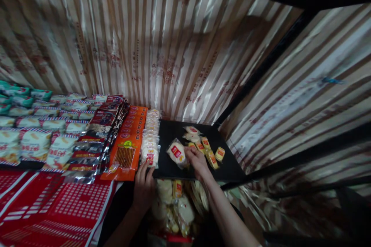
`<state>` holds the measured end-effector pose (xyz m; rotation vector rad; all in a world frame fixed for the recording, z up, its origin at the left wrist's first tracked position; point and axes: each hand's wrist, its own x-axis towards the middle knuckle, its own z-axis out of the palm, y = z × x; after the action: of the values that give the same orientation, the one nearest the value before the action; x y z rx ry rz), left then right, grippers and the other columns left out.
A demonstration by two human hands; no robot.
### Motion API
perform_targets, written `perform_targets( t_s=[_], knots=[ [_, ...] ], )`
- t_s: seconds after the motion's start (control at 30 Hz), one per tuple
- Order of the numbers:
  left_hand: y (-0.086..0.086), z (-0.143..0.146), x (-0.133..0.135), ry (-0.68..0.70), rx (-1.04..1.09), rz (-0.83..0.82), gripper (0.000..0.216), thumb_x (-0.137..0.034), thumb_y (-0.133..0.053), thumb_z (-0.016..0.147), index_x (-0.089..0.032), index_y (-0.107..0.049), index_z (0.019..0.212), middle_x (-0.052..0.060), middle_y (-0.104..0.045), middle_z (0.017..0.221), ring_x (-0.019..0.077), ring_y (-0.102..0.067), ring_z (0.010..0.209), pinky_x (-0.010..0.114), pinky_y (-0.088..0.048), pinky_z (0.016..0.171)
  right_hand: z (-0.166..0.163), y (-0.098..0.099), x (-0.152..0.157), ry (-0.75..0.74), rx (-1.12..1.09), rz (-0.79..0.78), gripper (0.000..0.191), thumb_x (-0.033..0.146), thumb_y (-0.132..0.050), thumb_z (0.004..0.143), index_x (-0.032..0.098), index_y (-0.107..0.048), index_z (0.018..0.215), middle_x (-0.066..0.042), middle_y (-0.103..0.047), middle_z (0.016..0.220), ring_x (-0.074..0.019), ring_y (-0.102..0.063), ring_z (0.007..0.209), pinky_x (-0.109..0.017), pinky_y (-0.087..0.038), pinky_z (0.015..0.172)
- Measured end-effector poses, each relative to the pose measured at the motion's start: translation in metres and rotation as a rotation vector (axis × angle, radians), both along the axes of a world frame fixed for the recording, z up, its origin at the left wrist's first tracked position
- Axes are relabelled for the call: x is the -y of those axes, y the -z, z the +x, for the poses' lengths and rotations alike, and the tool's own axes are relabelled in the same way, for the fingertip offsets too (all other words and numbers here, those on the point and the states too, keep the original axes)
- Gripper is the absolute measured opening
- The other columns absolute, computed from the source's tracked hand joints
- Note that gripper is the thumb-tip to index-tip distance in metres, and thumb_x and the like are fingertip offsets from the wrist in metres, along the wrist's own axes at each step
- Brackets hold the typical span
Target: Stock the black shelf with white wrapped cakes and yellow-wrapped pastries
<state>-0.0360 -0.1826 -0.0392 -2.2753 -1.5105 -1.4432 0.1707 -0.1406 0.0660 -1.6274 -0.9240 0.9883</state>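
My right hand (pixel 197 161) pinches the edge of a clear packet holding a round white cracker (pixel 177 154) with a red label, held just above the black shelf (pixel 166 129). My left hand (pixel 144 181) rests its outstretched fingers on the near end of a row of similar white cracker packets (pixel 150 135). Beyond my right hand lie several small yellow packets (pixel 211 158) and a couple of loose white packets (pixel 192 133). Below the shelf edge, a container of mixed white and yellow packets (pixel 184 208) sits between my forearms.
To the left stand orange snack bags (pixel 130 135), dark red packets (pixel 100 123), rows of white snack bags (pixel 36 142) and green bags (pixel 24 100). A red perforated basket (pixel 75 200) is at lower left. Striped sheeting (pixel 174 46) and a black post (pixel 261 69) border the shelf.
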Motion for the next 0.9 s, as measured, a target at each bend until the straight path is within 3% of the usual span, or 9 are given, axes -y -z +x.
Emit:
perform_targets(
  t_s=[0.17, 0.3, 0.37, 0.43, 0.53, 0.7, 0.8, 0.9],
  knots=[
    [-0.020, 0.000, 0.023, 0.177, 0.449, -0.469, 0.035, -0.030, -0.041, 0.087, -0.013, -0.053, 0.115, 0.012, -0.064, 0.105, 0.0169, -0.063, 0.087, 0.029, -0.054, 0.070, -0.002, 0.001, 0.045, -0.268, -0.090, -0.101, 0.033, 0.043, -0.067, 0.059, 0.013, -0.068, 0.074, -0.001, -0.063, 0.063, -0.0108, -0.052, 0.054, -0.023, -0.038, 0.055],
    [-0.024, 0.004, 0.035, 0.478, 0.725, -0.889, 0.044, -0.042, -0.054, 0.079, -0.015, -0.053, 0.115, 0.010, -0.067, 0.097, 0.0156, -0.064, 0.075, 0.026, -0.052, 0.062, -0.017, 0.008, 0.068, -0.512, 0.001, -0.189, 0.028, 0.041, -0.066, 0.065, 0.015, -0.069, 0.075, 0.002, -0.061, 0.061, -0.0098, -0.049, 0.055, -0.022, -0.036, 0.055],
    [-0.023, 0.003, 0.040, 0.574, 0.847, -1.075, 0.046, -0.048, -0.061, 0.072, -0.015, -0.057, 0.105, 0.008, -0.069, 0.090, 0.0175, -0.065, 0.075, 0.027, -0.051, 0.064, -0.025, 0.010, 0.075, -0.545, -0.022, -0.187, 0.031, 0.045, -0.065, 0.068, 0.016, -0.068, 0.080, 0.002, -0.062, 0.066, -0.0102, -0.051, 0.059, -0.022, -0.037, 0.057],
    [-0.023, -0.001, 0.045, 0.553, 0.959, -1.190, 0.048, -0.051, -0.066, 0.065, -0.015, -0.057, 0.096, 0.006, -0.069, 0.084, 0.0189, -0.064, 0.075, 0.028, -0.051, 0.065, -0.032, 0.013, 0.081, -0.494, -0.094, -0.174, 0.040, 0.049, -0.066, 0.068, 0.018, -0.066, 0.092, 0.002, -0.063, 0.070, -0.0108, -0.053, 0.064, -0.022, -0.039, 0.060],
    [-0.029, -0.011, 0.052, 0.402, 1.052, -1.197, 0.051, -0.053, -0.069, 0.060, -0.015, -0.056, 0.091, 0.004, -0.068, 0.077, 0.0186, -0.063, 0.071, 0.027, -0.049, 0.063, -0.042, 0.020, 0.090, -0.412, -0.239, -0.171, 0.054, 0.053, -0.070, 0.064, 0.021, -0.059, 0.106, 0.003, -0.062, 0.071, -0.0111, -0.054, 0.063, -0.023, -0.041, 0.060],
    [-0.040, -0.019, 0.058, 0.158, 1.058, -1.042, 0.049, -0.054, -0.069, 0.058, -0.016, -0.057, 0.085, 0.003, -0.066, 0.073, 0.0190, -0.062, 0.068, 0.028, -0.049, 0.061, -0.067, 0.039, 0.105, -0.381, -0.398, -0.122, 0.049, 0.051, -0.076, 0.057, 0.021, -0.056, 0.090, 0.002, -0.062, 0.068, -0.0130, -0.057, 0.061, -0.025, -0.044, 0.059],
    [-0.036, -0.017, 0.059, 0.100, 1.016, -0.980, 0.046, -0.056, -0.065, 0.060, -0.017, -0.055, 0.083, 0.004, -0.065, 0.074, 0.0200, -0.062, 0.068, 0.031, -0.050, 0.061, -0.079, 0.046, 0.105, -0.253, -0.394, -0.114, 0.051, 0.053, -0.076, 0.055, 0.021, -0.054, 0.087, 0.004, -0.059, 0.060, -0.0120, -0.054, 0.052, -0.023, -0.042, 0.052],
    [-0.028, -0.017, 0.058, 0.024, 0.834, -0.879, 0.038, -0.050, -0.060, 0.066, -0.016, -0.056, 0.083, 0.005, -0.062, 0.077, 0.0203, -0.061, 0.070, 0.035, -0.051, 0.067, -0.082, 0.045, 0.095, -0.186, -0.340, -0.072, 0.050, 0.050, -0.077, 0.052, 0.021, -0.052, 0.083, 0.005, -0.058, 0.058, -0.0114, -0.054, 0.051, -0.023, -0.043, 0.053]
  ],
)
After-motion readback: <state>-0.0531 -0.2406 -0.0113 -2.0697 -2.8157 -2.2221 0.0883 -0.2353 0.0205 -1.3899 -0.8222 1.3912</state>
